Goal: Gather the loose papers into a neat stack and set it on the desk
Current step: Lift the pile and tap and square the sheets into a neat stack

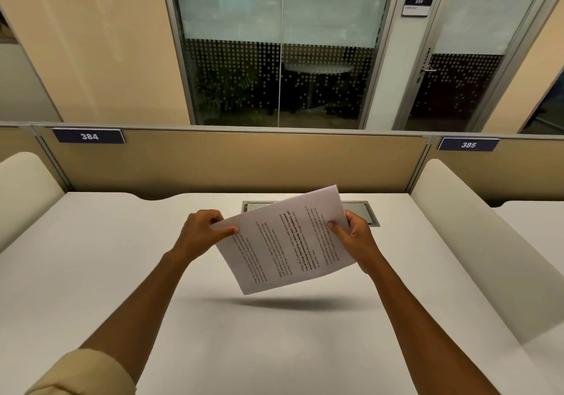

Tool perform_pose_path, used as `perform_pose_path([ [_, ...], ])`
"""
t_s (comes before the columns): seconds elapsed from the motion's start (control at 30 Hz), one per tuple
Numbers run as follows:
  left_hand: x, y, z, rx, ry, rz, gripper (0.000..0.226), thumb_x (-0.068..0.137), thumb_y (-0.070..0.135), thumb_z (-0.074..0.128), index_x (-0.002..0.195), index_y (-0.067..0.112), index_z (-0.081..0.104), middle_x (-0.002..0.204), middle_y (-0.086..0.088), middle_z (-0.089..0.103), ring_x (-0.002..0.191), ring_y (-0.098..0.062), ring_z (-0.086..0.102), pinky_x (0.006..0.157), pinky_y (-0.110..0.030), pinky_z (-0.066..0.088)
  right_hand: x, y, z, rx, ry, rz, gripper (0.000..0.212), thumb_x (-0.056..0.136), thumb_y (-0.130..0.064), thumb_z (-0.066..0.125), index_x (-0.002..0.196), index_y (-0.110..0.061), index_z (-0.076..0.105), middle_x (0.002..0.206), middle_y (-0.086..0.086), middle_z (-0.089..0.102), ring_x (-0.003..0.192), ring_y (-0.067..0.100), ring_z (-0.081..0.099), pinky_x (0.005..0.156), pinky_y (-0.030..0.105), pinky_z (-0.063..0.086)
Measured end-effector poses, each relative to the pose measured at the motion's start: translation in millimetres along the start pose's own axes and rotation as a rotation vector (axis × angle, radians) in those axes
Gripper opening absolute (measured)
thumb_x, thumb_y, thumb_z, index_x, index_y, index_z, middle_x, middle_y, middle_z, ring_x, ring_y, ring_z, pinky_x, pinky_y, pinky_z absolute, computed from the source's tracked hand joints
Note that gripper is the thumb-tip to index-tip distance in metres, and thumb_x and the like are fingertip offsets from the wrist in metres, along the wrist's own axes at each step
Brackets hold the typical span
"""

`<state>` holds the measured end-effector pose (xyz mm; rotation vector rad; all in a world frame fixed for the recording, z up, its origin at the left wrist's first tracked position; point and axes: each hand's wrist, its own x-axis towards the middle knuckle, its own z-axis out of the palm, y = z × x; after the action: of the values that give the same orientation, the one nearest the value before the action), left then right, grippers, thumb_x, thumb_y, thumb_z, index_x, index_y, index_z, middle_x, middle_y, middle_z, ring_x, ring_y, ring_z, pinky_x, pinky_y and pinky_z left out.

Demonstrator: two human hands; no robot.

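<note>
Both hands pinch the papers point(285, 240) clear of the desk: the left hand point(203, 234) grips the near-left corner with its thumb on top and fingers curled beneath, and the right hand point(354, 240) clamps the opposite side the same way. Held at two edges like this, the sheets stay flat and can be squared against each other, which looks like the reason for the grip. Printed text faces up and runs sideways to the viewer, so the stack is turned and tilted, its far corner raised. A soft shadow on the desk point(122, 272) directly below confirms the papers are airborne, not resting. How many sheets are there cannot be told; the edges look roughly aligned. No other loose paper shows on the desk, so gathering seems done and only tidying and setting down remain. Behind the papers, a grey cable hatch point(364, 211) sits flush in the desktop, partly hidden, below the beige partition point(244, 162).
</note>
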<state>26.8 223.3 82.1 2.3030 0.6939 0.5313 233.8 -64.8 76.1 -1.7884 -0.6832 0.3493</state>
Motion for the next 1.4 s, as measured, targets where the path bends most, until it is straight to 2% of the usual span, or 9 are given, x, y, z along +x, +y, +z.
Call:
perform_pose_path([
  [0.1,-11.7,-18.8,2.1,-0.280,-0.064,-0.130,0.031,0.076,0.026,0.083,0.081,0.000,0.069,0.077,-0.007,0.074,0.069,-0.019,0.067,0.064,-0.029,0.052,-3.0,8.1,-2.6,0.028,-0.008,0.036,0.019,0.096,-0.025,0.058,0.112,-0.016,0.060,0.102,0.002,0.072,0.086,0.020,0.071,0.065,0.026,0.054],
  [0.2,-28.9,-29.8,14.7,-0.524,-0.116,-0.211,0.028,0.081,0.024,0.077,0.105,0.011,0.072,0.095,0.000,0.078,0.087,-0.017,0.074,0.075,-0.030,0.059,-5.8,13.7,1.4,0.058,-0.022,0.063,0.018,0.096,-0.025,0.058,0.113,-0.020,0.060,0.104,0.001,0.072,0.088,0.024,0.070,0.068,0.030,0.055],
  [0.3,-39.9,-37.1,34.0,-0.723,-0.123,-0.284,0.022,0.089,0.020,0.069,0.109,0.014,0.069,0.103,-0.005,0.076,0.100,-0.027,0.071,0.087,-0.047,0.057,-7.8,16.8,8.0,0.089,-0.023,0.078,0.020,0.096,-0.027,0.057,0.116,-0.024,0.060,0.105,-0.001,0.073,0.087,0.024,0.071,0.071,0.036,0.059],
  [0.4,-46.9,-35.2,52.8,-0.875,-0.094,-0.306,0.018,0.094,0.014,0.061,0.111,0.014,0.066,0.105,-0.006,0.075,0.100,-0.028,0.071,0.081,-0.045,0.060,-8.5,18.8,14.9,0.129,-0.003,0.090,0.022,0.097,-0.027,0.057,0.118,-0.023,0.059,0.106,0.000,0.072,0.088,0.024,0.070,0.073,0.037,0.059],
  [0.73,-44.5,-22.0,76.5,-0.720,0.134,-0.216,0.016,0.101,0.017,0.050,0.113,0.026,0.056,0.108,0.002,0.068,0.094,-0.018,0.068,0.069,-0.025,0.058,-10.6,33.3,27.8,0.198,0.048,0.100,0.024,0.096,-0.022,0.057,0.120,-0.023,0.057,0.109,0.002,0.070,0.094,0.022,0.070,0.078,0.038,0.061],
  [0.9,-51.6,-30.4,87.3,-0.683,0.156,-0.238,0.020,0.101,0.017,0.049,0.121,0.018,0.053,0.110,-0.003,0.066,0.098,-0.022,0.067,0.072,-0.027,0.057,-15.6,47.8,35.9,0.191,0.044,0.135,0.022,0.096,-0.016,0.057,0.112,-0.030,0.054,0.108,0.002,0.067,0.100,0.020,0.067,0.074,0.025,0.060],
  [1.0,-66.7,-43.5,98.9,-0.659,0.134,-0.280,0.022,0.101,0.015,0.049,0.122,0.016,0.055,0.113,-0.007,0.066,0.105,-0.026,0.065,0.078,-0.031,0.057,-24.6,65.4,44.9,0.192,0.037,0.198,0.029,0.097,-0.012,0.056,0.123,-0.023,0.051,0.111,0.002,0.065,0.106,0.021,0.065,0.070,0.019,0.059],
  [1.23,-74.4,-54.8,106.8,-0.599,0.078,-0.309,0.031,0.102,0.010,0.044,0.133,0.007,0.048,0.122,-0.014,0.062,0.112,-0.032,0.061,0.091,-0.047,0.056,-24.9,76.5,52.4,0.200,0.039,0.249,0.036,0.097,-0.007,0.053,0.129,-0.022,0.044,0.118,0.004,0.061,0.109,0.020,0.061,0.074,0.019,0.057],
  [1.4,-65.8,-51.1,101.7,-0.588,0.096,-0.288,0.032,0.102,0.010,0.044,0.134,0.007,0.047,0.120,-0.013,0.061,0.108,-0.028,0.063,0.086,-0.039,0.058,-18.3,75.5,52.3,0.190,0.046,0.235,0.036,0.097,-0.010,0.053,0.130,-0.022,0.045,0.115,0.003,0.062,0.105,0.018,0.064,0.075,0.024,0.058],
])
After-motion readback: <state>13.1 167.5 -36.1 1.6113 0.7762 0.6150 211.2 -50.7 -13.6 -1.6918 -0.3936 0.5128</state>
